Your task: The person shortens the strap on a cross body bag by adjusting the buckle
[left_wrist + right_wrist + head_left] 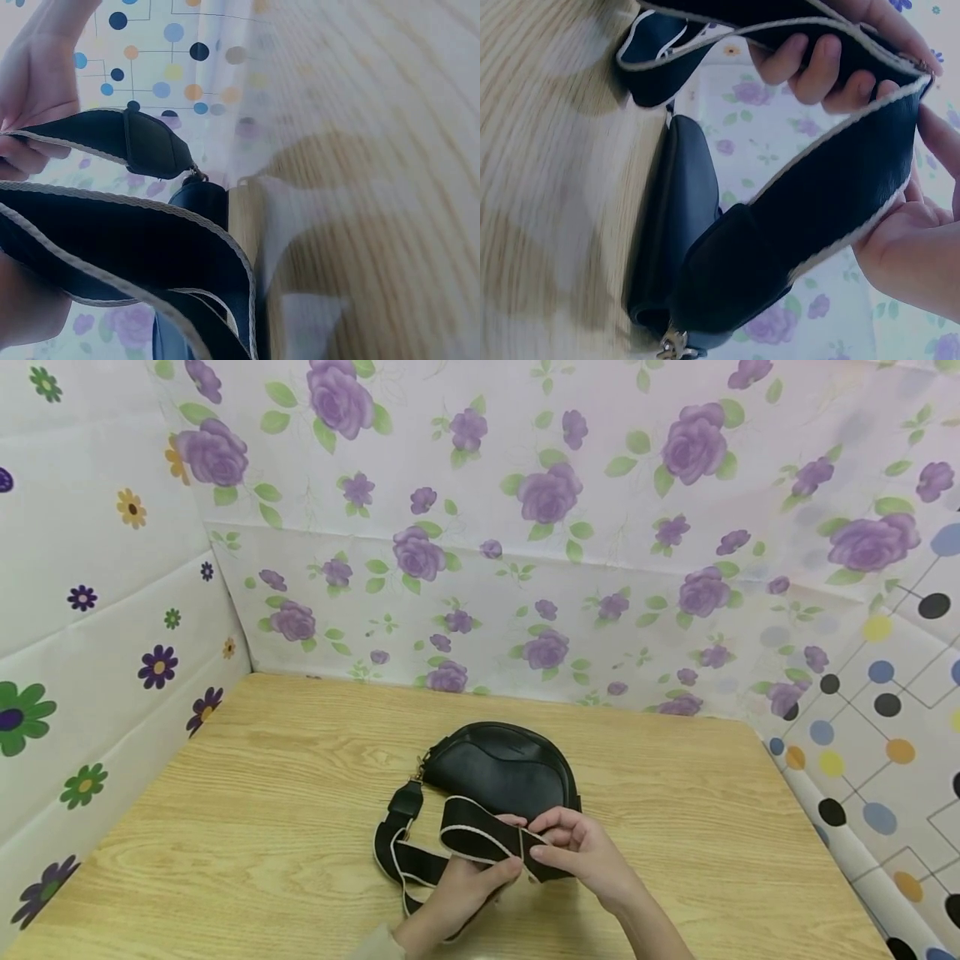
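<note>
White-edged black fabric strap (474, 843) | left hand (468, 887) and right hand (583, 850) pinching it, seemingly to steady the fold | black half-moon leather-look bag (502, 772) at hands' 12 o'clock

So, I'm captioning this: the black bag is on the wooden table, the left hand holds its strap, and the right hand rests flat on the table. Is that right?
Not quite: the right hand isn't resting on the table. The head view shows it holding the strap too. The rest is right: black bag on the wooden table, left hand holding the strap.
</note>
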Motion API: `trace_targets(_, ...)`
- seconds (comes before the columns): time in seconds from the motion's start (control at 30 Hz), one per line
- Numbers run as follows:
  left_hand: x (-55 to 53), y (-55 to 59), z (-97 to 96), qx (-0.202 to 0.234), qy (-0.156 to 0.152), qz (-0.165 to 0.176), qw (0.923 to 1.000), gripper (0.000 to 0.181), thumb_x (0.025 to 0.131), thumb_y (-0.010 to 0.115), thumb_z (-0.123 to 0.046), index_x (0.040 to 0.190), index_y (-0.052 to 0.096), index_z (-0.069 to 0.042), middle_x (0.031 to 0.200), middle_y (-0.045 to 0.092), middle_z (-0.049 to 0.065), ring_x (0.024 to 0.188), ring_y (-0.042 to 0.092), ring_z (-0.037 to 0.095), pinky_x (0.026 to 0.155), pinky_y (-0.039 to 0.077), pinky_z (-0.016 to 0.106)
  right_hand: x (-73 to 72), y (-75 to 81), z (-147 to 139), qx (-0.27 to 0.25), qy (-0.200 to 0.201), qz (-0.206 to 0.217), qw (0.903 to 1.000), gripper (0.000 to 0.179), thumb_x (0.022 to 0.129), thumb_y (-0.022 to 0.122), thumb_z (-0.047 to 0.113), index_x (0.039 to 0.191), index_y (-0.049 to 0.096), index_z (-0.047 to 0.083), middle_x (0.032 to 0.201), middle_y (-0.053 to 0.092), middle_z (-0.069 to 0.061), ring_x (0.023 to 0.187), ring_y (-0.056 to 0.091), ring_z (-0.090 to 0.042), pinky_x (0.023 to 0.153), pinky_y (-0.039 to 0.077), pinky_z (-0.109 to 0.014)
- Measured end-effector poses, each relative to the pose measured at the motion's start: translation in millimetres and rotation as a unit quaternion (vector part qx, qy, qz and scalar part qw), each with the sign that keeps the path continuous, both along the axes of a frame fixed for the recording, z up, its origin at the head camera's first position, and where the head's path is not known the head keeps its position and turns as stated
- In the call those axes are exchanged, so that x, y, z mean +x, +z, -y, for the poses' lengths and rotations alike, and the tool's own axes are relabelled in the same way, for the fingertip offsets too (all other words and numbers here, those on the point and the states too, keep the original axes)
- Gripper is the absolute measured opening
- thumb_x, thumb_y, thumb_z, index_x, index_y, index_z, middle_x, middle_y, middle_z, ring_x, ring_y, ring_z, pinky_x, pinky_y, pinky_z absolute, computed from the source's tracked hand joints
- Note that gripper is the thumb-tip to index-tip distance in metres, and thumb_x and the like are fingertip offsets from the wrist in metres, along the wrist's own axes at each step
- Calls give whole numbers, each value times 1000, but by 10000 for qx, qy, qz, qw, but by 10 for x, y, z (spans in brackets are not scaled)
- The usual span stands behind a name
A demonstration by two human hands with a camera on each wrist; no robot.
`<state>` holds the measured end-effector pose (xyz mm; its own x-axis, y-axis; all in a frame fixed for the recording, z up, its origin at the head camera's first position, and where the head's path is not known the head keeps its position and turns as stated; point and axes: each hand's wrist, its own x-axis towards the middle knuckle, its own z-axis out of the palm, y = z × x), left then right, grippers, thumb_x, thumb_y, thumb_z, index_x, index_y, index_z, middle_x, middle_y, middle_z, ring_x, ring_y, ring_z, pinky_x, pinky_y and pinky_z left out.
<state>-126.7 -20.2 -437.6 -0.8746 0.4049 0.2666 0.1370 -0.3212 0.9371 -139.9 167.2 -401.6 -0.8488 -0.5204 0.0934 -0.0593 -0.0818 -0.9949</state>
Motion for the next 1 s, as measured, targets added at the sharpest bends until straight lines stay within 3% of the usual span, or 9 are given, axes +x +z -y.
trace_targets(0.33,-27,17,32,122,101,-179,9997,41,88,56,-7,125,42,6,125,46,10,107,49,15,88,40,25,-25,-58,-81,-241,198,-183,9993,17,87,53,-2,102,55,5,88,63,-2,80,60,-12,70,48,-25)
trace_targets(0.8,-28,-11,18,18,213,-143,9997,41,88,57,-8,124,43,6,125,45,12,106,49,12,86,39,23,-31,-54,-68,-170,-73,-194,9996,15,85,57,0,98,61,7,85,65,2,76,60,-9,66,48,-21)
trace_targets(1.0,-20,-30,-9,-123,66,-124,9998,43,88,57,-11,126,42,4,125,45,18,100,50,11,84,40,23,-26,-46,-34,-324,-31,-298,9990,17,85,57,-2,98,62,9,87,66,2,77,61,-9,67,48,-21)
